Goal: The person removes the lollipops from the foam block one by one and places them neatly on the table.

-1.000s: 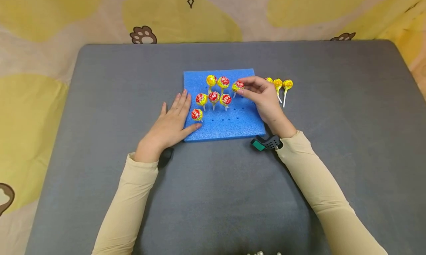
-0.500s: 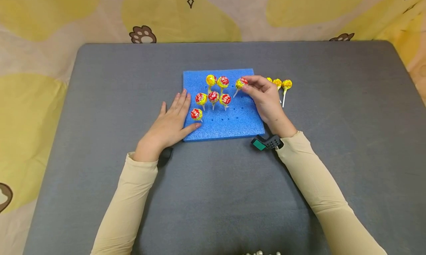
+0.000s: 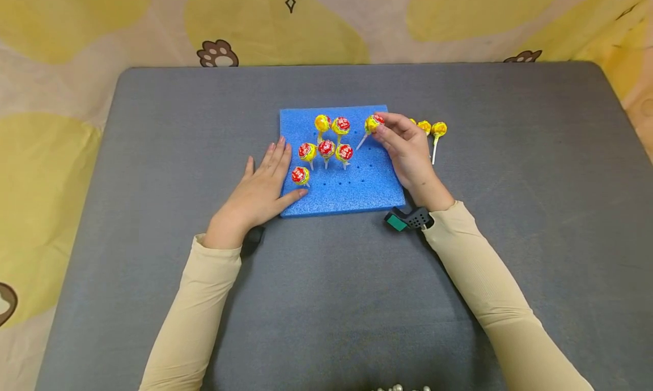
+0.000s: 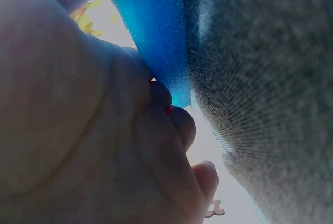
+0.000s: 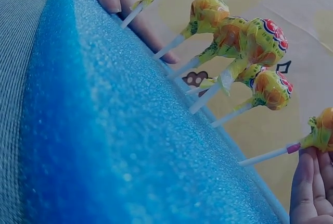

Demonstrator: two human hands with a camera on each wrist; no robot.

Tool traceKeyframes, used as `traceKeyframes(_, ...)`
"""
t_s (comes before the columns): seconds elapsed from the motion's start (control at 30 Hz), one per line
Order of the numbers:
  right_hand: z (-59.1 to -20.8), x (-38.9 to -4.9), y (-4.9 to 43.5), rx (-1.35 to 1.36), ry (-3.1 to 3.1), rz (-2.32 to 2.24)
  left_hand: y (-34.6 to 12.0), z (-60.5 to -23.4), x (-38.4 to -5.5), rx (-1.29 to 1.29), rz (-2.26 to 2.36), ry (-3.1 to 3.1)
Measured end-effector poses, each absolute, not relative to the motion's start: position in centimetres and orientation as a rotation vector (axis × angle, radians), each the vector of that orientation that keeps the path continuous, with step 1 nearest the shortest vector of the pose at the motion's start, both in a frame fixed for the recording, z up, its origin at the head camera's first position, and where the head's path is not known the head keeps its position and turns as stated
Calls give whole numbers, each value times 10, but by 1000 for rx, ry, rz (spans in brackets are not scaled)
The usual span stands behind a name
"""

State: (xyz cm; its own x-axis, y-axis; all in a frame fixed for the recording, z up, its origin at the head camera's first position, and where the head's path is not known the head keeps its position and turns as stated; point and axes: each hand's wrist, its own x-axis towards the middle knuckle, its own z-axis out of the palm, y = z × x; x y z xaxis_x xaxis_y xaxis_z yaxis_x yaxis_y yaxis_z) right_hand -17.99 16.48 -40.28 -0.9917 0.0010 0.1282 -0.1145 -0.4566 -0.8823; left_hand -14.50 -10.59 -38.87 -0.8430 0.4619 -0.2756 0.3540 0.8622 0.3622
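My right hand [image 3: 410, 153] pinches a yellow-and-red wrapped lollipop [image 3: 374, 124] by its head over the back right of a blue foam board [image 3: 377, 195]. Its white stick slants down to the left; in the right wrist view the held lollipop [image 5: 318, 133] has its stick end at the foam's outline, and I cannot tell whether it sits in a hole. Several other lollipops [image 3: 326, 149] stand in the board's left half. My left hand [image 3: 260, 198] rests with straight fingers along the board's left edge, thumb on the front left corner.
Right of the board, loose lollipops [image 3: 439, 129] lie on the grey table [image 3: 326, 294], partly hidden behind my right hand. Small holes dot the foam. A patterned yellow cloth [image 3: 306, 28] hangs behind the table. White beads [image 3: 398, 388] show at the bottom edge.
The pinched lollipop has moved back and to the right with my right fingers, and more of its stick shows. My left hand and the standing lollipops have stayed put.
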Motion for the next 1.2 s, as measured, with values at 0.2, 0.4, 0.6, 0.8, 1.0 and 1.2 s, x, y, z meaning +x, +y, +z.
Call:
traceKeyframes(0.2,-404,-180,165,195,-1605,2595,-106,-389,-145,616,431,2680)
traceKeyframes(0.4,-404,-181,165,202,-1615,2571,-106,-389,-145,613,429,2677)
traceKeyframes(0.6,-398,-180,166,162,-1571,2604,-107,-389,-145,618,421,2680)
traceKeyframes(0.8,-387,-179,174,87,-1619,2557,-105,-389,-145,621,415,2681)
traceKeyframes(1.0,-379,-178,193,-15,-1590,2622,-105,-388,-144,622,412,2685)
traceKeyframes(1.2,-373,-174,215,-68,-1489,2677,-107,-388,-144,619,421,2684)
